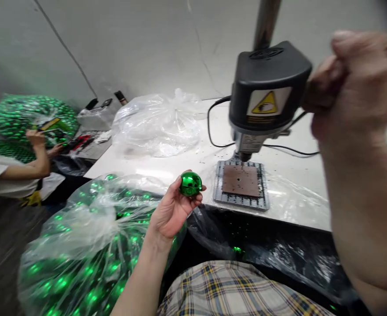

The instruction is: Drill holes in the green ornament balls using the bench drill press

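My left hand (177,206) holds a shiny green ball ornament (191,183) between thumb and fingers, palm up, just left of the drill press base (217,196). Closed beside the drill press head (269,87), my right hand (361,83) is raised around its side handle, which my fingers mostly hide and motion blurs. Below the chuck (245,156) lies a brown square plate (241,186) with a small hole, on the slotted metal base. The ball and the plate are apart. Dark shavings are scattered over the plate and base.
A large clear bag of green balls (91,254) stands at my left, against the white table (141,164). A crumpled clear bag (157,125) lies further back. A black cord (209,120) loops by the machine. At far left a co-worker's arm (32,166) is near another bag (12,118).
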The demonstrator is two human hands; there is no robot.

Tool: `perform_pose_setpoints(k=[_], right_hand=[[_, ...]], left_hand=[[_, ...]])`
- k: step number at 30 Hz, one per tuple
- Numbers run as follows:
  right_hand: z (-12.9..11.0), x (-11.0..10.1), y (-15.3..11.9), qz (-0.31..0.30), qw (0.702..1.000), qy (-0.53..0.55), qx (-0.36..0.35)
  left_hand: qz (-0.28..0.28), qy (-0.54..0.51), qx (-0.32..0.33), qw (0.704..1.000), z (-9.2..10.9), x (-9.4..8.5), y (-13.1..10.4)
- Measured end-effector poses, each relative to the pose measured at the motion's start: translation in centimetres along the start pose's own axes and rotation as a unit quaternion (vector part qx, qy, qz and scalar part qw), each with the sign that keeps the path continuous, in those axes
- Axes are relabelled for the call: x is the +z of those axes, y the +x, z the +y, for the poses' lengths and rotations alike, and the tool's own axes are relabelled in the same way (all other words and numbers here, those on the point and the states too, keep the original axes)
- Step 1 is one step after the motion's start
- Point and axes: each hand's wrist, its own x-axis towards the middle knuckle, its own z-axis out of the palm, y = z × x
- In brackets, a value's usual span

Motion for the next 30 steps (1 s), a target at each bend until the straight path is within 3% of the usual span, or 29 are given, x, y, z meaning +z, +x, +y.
perform_pose_setpoints(k=[2, 5, 11, 17, 22, 30], right_hand=[[0.3, -0.1, 0.2, 0.005, 1.0, 0.003, -0.02], [1.0, -0.2, 0.5, -0.004, 1.0, 0.006, -0.004], [0.9, -0.2, 0.5, -0.021, 1.0, 0.0, 0.001], [0.2, 0.1, 0.1, -0.016, 1.0, -0.007, 0.022], [0.1, 0.1, 0.1, -0.022, 0.999, -0.036, 0.027], [0.2, -0.2, 0.2, -0.049, 0.997, -0.055, 0.033]], left_hand=[[0.001, -0.01, 0.011, 1.0, -2.2, 1.7, 2.5], [0.029, 0.057, 0.088, 0.994, -5.5, 3.5, 5.9], [0.028, 0.249, 0.159, 0.955, -9.3, 4.6, 10.5], [0.02, 0.35, 0.2, 0.915, -11.1, 4.7, 11.9], [0.019, 0.412, 0.28, 0.867, -11.9, 5.3, 12.1], [0.011, 0.391, 0.29, 0.874, -12.5, 5.7, 12.6]])
